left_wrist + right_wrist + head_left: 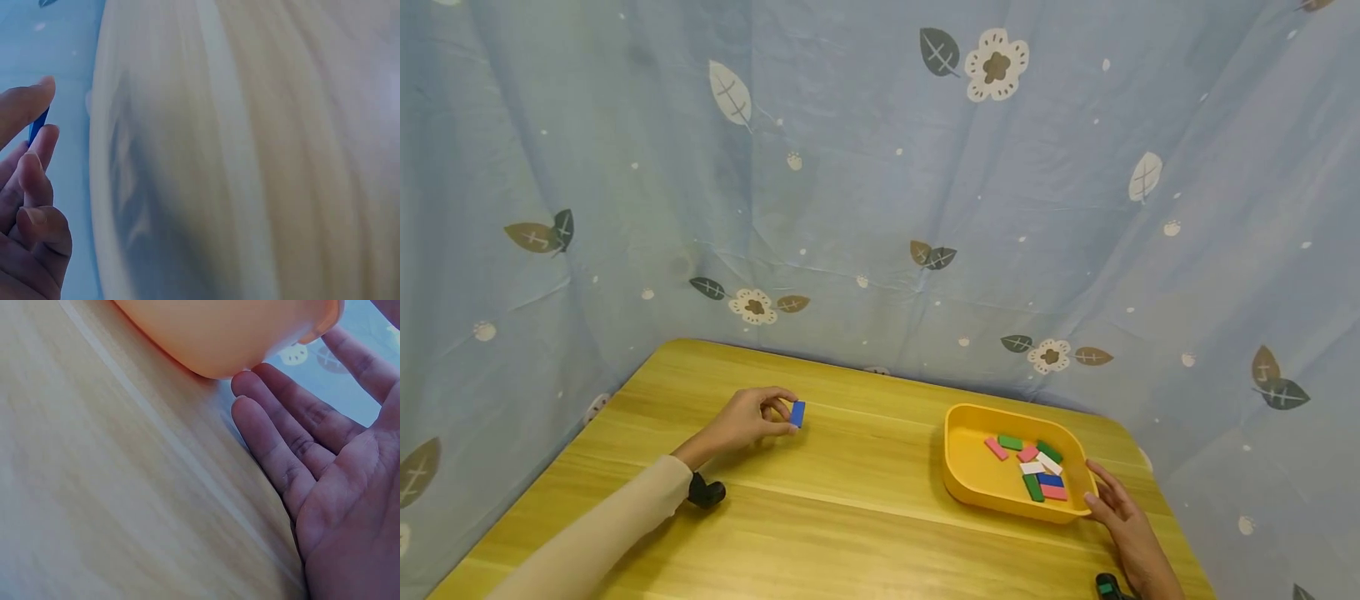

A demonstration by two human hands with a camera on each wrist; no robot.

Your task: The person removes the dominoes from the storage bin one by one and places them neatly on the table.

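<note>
Over the left part of the table, my left hand (750, 419) pinches a small flat blue block (797, 414) between thumb and fingertips. In the left wrist view only a thin blue edge of this block (38, 127) shows, between thumb and finger. At the table's right, my right hand (1126, 531) holds the near right corner of a yellow tray (957, 467), thumb at the rim. The right wrist view shows the other fingers (269, 434) stretched along the tray's outer wall. Inside the tray lie several flat blocks, among them a green one (1011, 442) and a white one (1032, 468).
The wooden table (850, 533) has rounded far corners. A blue curtain (865, 183) with leaves and flowers hangs right behind it and along both sides. Black devices sit at the left wrist (706, 492) and the right wrist (1108, 587).
</note>
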